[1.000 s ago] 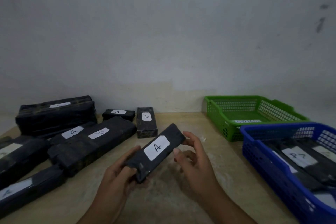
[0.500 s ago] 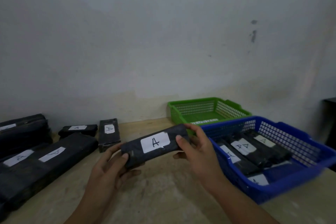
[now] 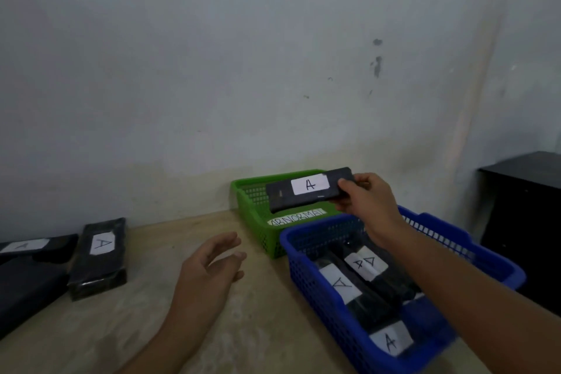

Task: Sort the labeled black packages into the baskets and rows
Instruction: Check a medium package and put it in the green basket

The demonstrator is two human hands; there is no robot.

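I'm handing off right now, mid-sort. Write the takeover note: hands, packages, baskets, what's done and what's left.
Left hand: open, holding nothing, above the table.
Right hand: grips one end of a black package labelled A, in the air by the green basket marked ABNORMAL.
Done: several A packages lie in the blue basket.
Left: place the held package; more labelled packages wait on the table at far left.
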